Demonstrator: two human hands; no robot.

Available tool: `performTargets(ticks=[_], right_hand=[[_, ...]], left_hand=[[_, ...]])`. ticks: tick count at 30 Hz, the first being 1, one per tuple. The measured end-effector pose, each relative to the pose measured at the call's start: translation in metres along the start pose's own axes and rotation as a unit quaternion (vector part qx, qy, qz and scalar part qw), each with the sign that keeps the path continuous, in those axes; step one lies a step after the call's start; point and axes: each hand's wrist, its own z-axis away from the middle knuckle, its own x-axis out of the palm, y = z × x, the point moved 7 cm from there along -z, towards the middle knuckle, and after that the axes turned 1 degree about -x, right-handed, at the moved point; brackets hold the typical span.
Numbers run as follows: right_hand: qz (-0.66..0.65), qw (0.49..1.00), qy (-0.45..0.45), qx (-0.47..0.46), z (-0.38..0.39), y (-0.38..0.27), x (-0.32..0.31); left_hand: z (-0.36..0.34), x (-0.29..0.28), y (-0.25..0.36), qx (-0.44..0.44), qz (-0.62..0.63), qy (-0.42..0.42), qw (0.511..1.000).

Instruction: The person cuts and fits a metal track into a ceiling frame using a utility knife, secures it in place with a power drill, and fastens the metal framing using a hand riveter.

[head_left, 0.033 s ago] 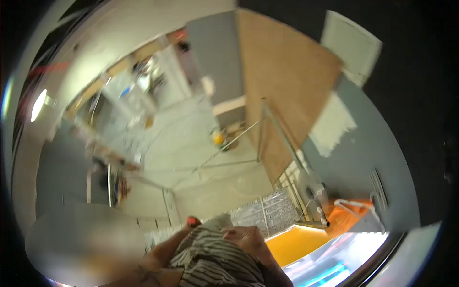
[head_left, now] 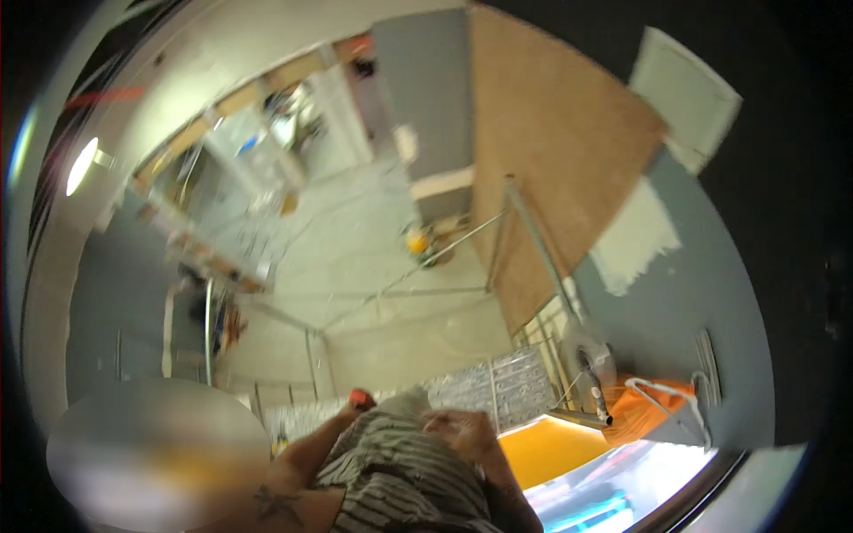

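My left hand [head_left: 349,413], at the end of my tattooed forearm, is closed around a small red object [head_left: 362,398], too blurred to name. My right hand [head_left: 453,431] is held near the front of my grey striped top [head_left: 395,466], its fingers bent inward; what they hold, if anything, is hard to see. Below and beyond both hands is a perforated metal platform [head_left: 471,397]. A blurred oval hides the lower left of the view.
Metal scaffold tubes [head_left: 533,226] rise on the right beside a brown board [head_left: 555,124] and orange material [head_left: 640,413]. The grey floor [head_left: 346,213] lies below, with a yellow object [head_left: 418,242]. Grey walls [head_left: 115,293] and framed openings surround it.
The view has shifted a little, so the room sits slightly further right and higher around the scaffold. Both hands stay by my top with little visible movement.
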Motion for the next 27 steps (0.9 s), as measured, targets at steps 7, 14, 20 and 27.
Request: performTargets(ticks=[7, 14, 20, 27], right_hand=[[0.037, 0.974, -0.1, 0.198, -0.049, 0.196, 0.058], [0.114, 0.925, -0.192, 0.309, -0.058, 0.348, 0.085], [-0.092, 0.873, -0.008, 0.478, -0.11, 0.332, 0.093], [0.124, 0.872, -0.259, 0.396, -0.2, 0.311, 0.105]], left_hand=[[0.134, 0.03, -0.031, 0.031, 0.417, 0.207, 0.884], [0.25, 0.037, -0.085, -0.344, 0.427, 0.31, 0.777], [0.31, 0.055, -0.103, -0.394, 0.503, 0.428, 0.639], [0.337, 0.058, -0.091, -0.185, 0.597, 0.617, 0.478]])
